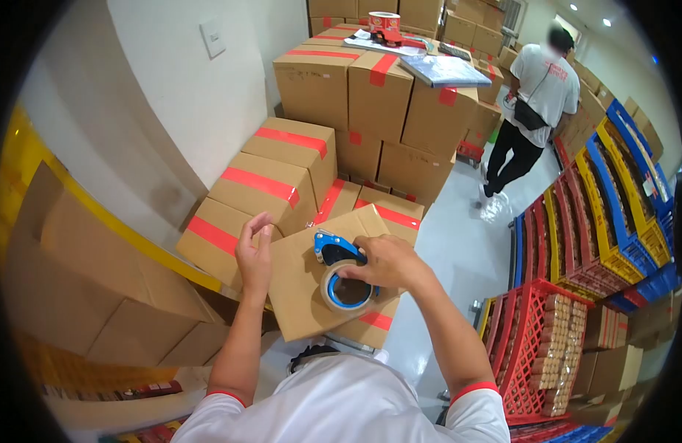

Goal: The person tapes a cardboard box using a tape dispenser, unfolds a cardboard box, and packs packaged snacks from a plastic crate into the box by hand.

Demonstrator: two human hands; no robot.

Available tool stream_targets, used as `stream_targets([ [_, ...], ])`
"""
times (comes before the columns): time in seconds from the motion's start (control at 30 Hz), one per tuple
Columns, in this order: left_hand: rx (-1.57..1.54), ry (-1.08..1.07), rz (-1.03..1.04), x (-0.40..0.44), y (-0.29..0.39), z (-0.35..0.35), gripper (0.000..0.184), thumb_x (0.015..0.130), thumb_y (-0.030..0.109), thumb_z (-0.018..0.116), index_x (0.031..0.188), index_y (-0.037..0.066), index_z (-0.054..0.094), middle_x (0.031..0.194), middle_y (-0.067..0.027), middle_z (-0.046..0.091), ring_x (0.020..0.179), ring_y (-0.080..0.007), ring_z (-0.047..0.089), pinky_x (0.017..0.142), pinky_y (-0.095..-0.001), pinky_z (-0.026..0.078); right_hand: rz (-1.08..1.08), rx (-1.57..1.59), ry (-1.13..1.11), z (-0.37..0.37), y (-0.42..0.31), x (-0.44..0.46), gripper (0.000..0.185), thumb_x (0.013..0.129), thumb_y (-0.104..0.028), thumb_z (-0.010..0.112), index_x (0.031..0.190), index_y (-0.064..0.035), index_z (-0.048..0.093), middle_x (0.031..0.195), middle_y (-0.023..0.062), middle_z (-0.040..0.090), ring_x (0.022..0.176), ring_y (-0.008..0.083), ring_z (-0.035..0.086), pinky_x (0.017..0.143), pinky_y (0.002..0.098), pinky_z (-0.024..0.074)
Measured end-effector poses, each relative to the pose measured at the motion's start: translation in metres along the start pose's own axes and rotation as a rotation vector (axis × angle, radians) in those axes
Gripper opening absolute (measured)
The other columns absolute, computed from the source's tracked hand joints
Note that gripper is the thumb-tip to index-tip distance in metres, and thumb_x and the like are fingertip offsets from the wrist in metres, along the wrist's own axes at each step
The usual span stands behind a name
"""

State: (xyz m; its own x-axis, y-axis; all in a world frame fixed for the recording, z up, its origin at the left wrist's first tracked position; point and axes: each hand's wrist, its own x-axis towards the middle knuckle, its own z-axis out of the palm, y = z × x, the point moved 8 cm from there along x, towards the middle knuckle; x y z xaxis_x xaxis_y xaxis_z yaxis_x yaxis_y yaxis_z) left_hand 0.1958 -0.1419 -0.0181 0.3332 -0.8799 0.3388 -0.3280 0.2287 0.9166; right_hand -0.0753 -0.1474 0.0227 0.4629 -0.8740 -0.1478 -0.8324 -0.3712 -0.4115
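Note:
A blue tape dispenser (336,246) with a roll of clear tape (330,292) is above a cardboard box (300,277) directly in front of me. My right hand (387,261) grips the dispenser from the right, its fingers around the frame and near the roll. At the box's left edge, my left hand (255,255) is raised with its fingers slightly curled and apart, and I see nothing in it. Whether that hand touches the box edge is unclear. No red tape shows on the box's visible top, unlike the boxes around it.
Red-taped boxes (263,184) are stacked ahead and to the left beside a white wall (164,74). On the taller stack lie a red dispenser (386,38) and a flat package (446,71). A person (536,103) stands farther off. Coloured crates (529,347) line the right.

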Motion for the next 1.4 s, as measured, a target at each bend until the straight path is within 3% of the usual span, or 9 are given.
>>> stream_targets([
  [0.2, -0.047, 0.185, -0.052, -0.034, -0.057, -0.024, 0.050, 0.104, 0.013, 0.062, 0.150, 0.002, 0.047, 0.150, -0.0164, 0.055, 0.137, -0.0221, 0.054, 0.113, -0.0362, 0.043, -0.076, -0.013, -0.091, 0.003, -0.003, -0.018, 0.045, 0.081, -0.032, 0.079, 0.113, -0.0025, 0.068, 0.093, 0.0206, 0.075, 0.093, 0.0408, 0.071, 0.082, 0.0482, 0.0556],
  [0.37, -0.568, -0.114, -0.609, -0.080, -0.074, 0.001, 0.060, 0.105, 0.036, 0.064, 0.153, 0.006, 0.043, 0.140, -0.0112, 0.059, 0.131, -0.0219, 0.057, 0.109, -0.0379, 0.049, -0.034, 0.028, 0.094, -0.009, 0.021, -0.048, 0.034, 0.081, -0.028, 0.078, 0.102, -0.0008, 0.073, 0.090, 0.0204, 0.074, 0.089, 0.0345, 0.073, 0.079, 0.0447, 0.0563],
  [0.47, -0.558, -0.178, -0.642, -0.078, -0.090, 0.001, 0.063, 0.104, 0.045, 0.064, 0.152, 0.010, 0.044, 0.140, -0.0108, 0.059, 0.129, -0.0218, 0.058, 0.105, -0.0382, 0.052, 0.295, 0.612, 0.118, -0.012, 0.086, -0.074, 0.047, 0.084, -0.028, 0.081, 0.123, -0.0025, 0.073, 0.101, 0.0147, 0.076, 0.100, 0.0183, 0.074, 0.082, 0.0351, 0.0569],
  [0.6, -0.615, -0.259, -0.685, -0.081, -0.104, 0.011, 0.065, 0.103, 0.047, 0.065, 0.152, 0.011, 0.044, 0.140, -0.0100, 0.059, 0.130, -0.0215, 0.057, 0.104, -0.0394, 0.052, 0.139, 1.624, 0.563, 0.018, 0.137, -0.083, 0.057, 0.090, -0.036, 0.079, 0.136, -0.0076, 0.063, 0.125, 0.0165, 0.072, 0.123, 0.0265, 0.068, 0.097, 0.0377, 0.0553],
  [0.67, -0.682, -0.256, -0.757, -0.085, -0.100, 0.023, 0.061, 0.104, 0.045, 0.064, 0.151, 0.011, 0.045, 0.140, -0.0095, 0.059, 0.129, -0.0213, 0.058, 0.103, -0.0398, 0.053, 0.201, 1.846, 0.376, 0.082, 0.185, -0.066, 0.057, 0.090, -0.045, 0.076, 0.130, -0.0067, 0.065, 0.129, 0.0176, 0.070, 0.127, 0.0299, 0.065, 0.107, 0.0423, 0.0495],
  [0.83, -0.581, -0.265, -0.567, -0.089, -0.039, 0.056, 0.058, 0.107, 0.049, 0.056, 0.147, 0.007, 0.052, 0.142, -0.0112, 0.061, 0.133, -0.0217, 0.058, 0.111, -0.0403, 0.048, 0.278, 1.824, 0.727, 0.080, 0.193, -0.114, 0.069, 0.089, -0.053, 0.072, 0.137, -0.0049, 0.062, 0.131, 0.0200, 0.070, 0.133, 0.0350, 0.060, 0.116, 0.0487, 0.0413],
  [1.0, -1.110, -0.188, -0.210, -0.085, 0.080, 0.044, 0.058, 0.105, 0.041, 0.062, 0.147, 0.004, 0.046, 0.161, -0.0179, 0.045, 0.140, -0.0249, 0.053, 0.114, -0.0431, 0.044, -0.441, 2.096, 0.677, -0.009, 0.165, -0.185, 0.038, 0.094, -0.045, 0.066, 0.103, -0.0075, 0.065, 0.142, 0.0329, 0.061, 0.135, 0.0450, 0.059, 0.121, 0.0522, 0.0402],
  [1.13, -0.678, -0.210, -0.035, -0.097, 0.146, 0.055, 0.083, 0.094, 0.026, 0.073, 0.161, 0.002, 0.031, 0.167, -0.0165, 0.037, 0.146, -0.0251, 0.047, 0.120, -0.0406, 0.037, -0.599, 2.223, 0.653, -0.034, 0.141, -0.197, 0.031, 0.089, -0.033, 0.077, 0.092, -0.0051, 0.063, 0.117, 0.0264, 0.072, 0.114, 0.0396, 0.069, 0.112, 0.0500, 0.0504],
  [1.4, -0.062, -0.508, -0.042, -0.066, 0.094, 0.050, 0.076, 0.094, 0.005, 0.073, 0.159, 0.002, 0.034, 0.151, -0.0119, 0.051, 0.144, -0.0231, 0.047, 0.121, -0.0393, 0.036, -0.301, 2.157, 1.020, 0.007, 0.185, -0.160, 0.055, 0.092, -0.040, 0.077, 0.134, -0.0074, 0.065, 0.135, 0.0088, 0.068, 0.128, 0.0269, 0.063, 0.112, 0.0462, 0.0510],
])
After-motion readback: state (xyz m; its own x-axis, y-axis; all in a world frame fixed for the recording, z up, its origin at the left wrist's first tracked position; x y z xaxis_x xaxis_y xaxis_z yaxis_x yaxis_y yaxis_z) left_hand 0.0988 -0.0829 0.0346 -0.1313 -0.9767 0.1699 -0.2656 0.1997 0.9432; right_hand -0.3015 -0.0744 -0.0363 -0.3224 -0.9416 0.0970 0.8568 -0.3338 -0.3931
